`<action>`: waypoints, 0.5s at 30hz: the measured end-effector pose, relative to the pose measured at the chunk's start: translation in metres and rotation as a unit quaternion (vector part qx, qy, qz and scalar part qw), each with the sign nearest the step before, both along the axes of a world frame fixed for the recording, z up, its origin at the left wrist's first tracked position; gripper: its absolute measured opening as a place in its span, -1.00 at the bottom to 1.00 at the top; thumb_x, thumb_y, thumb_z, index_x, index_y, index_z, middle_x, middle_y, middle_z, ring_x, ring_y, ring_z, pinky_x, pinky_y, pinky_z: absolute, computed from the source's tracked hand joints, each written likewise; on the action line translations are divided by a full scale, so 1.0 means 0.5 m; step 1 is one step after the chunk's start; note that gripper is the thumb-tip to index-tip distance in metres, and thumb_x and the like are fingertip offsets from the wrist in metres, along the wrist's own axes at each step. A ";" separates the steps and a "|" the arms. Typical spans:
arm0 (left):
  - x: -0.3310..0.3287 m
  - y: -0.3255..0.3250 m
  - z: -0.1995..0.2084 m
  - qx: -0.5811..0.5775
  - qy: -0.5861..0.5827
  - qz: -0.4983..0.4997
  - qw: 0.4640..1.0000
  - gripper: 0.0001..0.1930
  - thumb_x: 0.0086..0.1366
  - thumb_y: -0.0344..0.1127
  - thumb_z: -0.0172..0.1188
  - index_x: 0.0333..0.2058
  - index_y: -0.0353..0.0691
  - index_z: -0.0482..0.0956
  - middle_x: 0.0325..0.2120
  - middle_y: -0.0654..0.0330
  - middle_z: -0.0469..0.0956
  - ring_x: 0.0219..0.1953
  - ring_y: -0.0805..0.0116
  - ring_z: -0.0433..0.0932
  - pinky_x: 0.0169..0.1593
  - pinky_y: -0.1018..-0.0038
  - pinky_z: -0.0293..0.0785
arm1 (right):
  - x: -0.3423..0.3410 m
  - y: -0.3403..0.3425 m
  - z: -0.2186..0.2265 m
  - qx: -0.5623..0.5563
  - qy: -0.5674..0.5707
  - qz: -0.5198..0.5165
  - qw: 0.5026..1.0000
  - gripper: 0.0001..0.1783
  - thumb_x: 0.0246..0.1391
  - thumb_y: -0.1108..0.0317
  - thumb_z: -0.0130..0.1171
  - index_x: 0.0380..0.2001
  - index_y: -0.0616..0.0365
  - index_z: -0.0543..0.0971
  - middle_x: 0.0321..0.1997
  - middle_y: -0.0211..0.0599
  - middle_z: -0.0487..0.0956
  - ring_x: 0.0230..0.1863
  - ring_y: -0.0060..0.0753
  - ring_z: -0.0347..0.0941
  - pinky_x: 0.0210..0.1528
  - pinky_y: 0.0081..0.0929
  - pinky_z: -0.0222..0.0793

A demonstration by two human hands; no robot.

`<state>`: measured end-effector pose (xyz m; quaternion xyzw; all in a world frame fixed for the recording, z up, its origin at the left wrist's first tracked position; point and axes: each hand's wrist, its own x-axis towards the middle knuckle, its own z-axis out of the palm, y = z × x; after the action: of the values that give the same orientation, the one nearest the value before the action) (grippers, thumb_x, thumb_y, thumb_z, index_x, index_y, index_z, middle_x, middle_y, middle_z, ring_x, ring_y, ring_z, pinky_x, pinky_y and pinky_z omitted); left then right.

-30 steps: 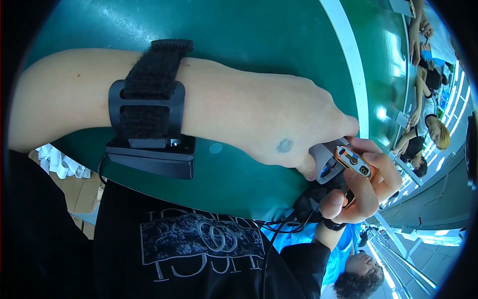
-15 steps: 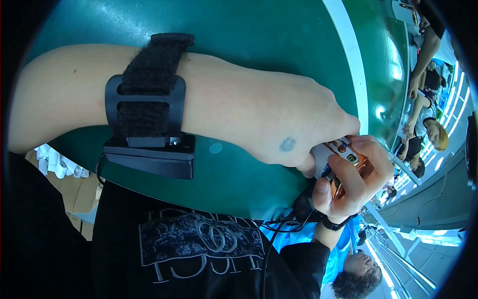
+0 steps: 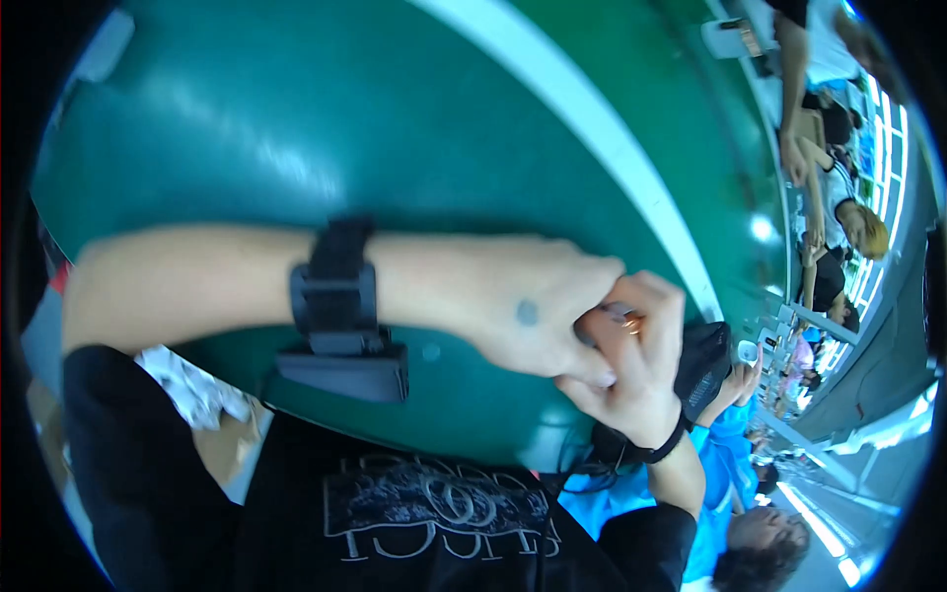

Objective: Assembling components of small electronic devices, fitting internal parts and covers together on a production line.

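Both hands closed round small part, now hidden.
Your left hand (image 3: 523,316) and right hand (image 3: 631,365) grip the small orange-tipped part (image 3: 621,318) together; earlier it showed openly above the green desk (image 3: 296,128).

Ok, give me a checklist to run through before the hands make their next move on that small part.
1. Small part held: ok, pinched between both hands, only a copper-coloured bit shows.
2. Left hand grip: ok, fingers closed over the part.
3. Right hand grip: ok, fingers wrapped around it from the other side.
4. Part's orientation: cannot tell, mostly hidden by fingers.
5. Wrist strap on left forearm: ok, seated, black box attached.
6. Green surface beneath the hands: ok, bare there.
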<state>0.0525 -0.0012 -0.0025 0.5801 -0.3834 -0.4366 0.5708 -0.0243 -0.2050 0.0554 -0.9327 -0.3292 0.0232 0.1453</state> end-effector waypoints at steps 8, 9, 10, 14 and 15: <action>-0.034 0.010 0.012 -0.011 0.031 0.076 0.997 -0.41 0.30 -0.16 0.38 0.12 -0.44 0.36 -0.09 -0.06 0.59 -0.24 0.25 0.68 -0.24 0.37 0.61 | 0.002 0.032 0.017 -0.012 -0.081 0.001 0.997 -0.54 -0.15 0.22 0.49 -0.11 0.01 0.63 -0.03 -0.23 0.48 -0.04 -0.09 0.49 -0.22 -0.25 0.57; -0.030 0.013 0.010 -0.036 0.083 0.099 0.991 -0.39 0.30 -0.15 0.38 0.13 -0.46 0.35 -0.10 -0.08 0.60 -0.25 0.28 0.69 -0.26 0.39 0.62 | 0.015 0.029 0.020 -0.005 -0.102 0.006 0.995 -0.54 -0.15 0.22 0.49 -0.11 0.01 0.63 -0.03 -0.23 0.48 -0.04 -0.09 0.49 -0.22 -0.25 0.57; -0.025 0.016 0.013 -0.062 0.140 0.122 0.981 -0.37 0.31 -0.14 0.37 0.14 -0.49 0.34 -0.10 -0.10 0.61 -0.25 0.30 0.70 -0.29 0.41 0.64 | 0.028 0.023 0.031 -0.033 -0.088 -0.033 0.995 -0.54 -0.09 0.23 0.46 -0.07 0.04 0.60 -0.03 -0.19 0.47 -0.06 -0.06 0.52 -0.22 -0.22 0.57; 0.060 0.083 -0.039 -0.078 -0.103 0.354 0.926 -0.37 0.36 -0.17 0.34 0.25 -0.38 0.31 0.03 -0.02 0.55 -0.28 0.39 0.66 -0.27 0.41 0.66 | 0.111 -0.029 0.026 -0.083 -0.122 -0.170 0.974 -0.52 0.17 0.21 0.31 0.12 0.08 0.47 0.01 -0.03 0.45 -0.14 0.07 0.59 -0.18 -0.15 0.58; 0.103 0.108 -0.037 -0.072 -0.173 0.417 0.889 -0.38 0.35 -0.16 0.34 0.23 -0.36 0.33 0.05 0.00 0.54 -0.30 0.40 0.64 -0.27 0.42 0.65 | 0.141 -0.067 0.033 -0.075 -0.147 -0.191 0.968 -0.50 0.19 0.18 0.30 0.15 0.08 0.46 0.03 -0.02 0.44 -0.12 0.10 0.58 -0.14 -0.12 0.58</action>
<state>0.1038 0.0528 -0.0212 0.7104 -0.2287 -0.0222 0.6653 0.0463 -0.2383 0.0720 -0.9797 -0.1604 -0.1176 0.0263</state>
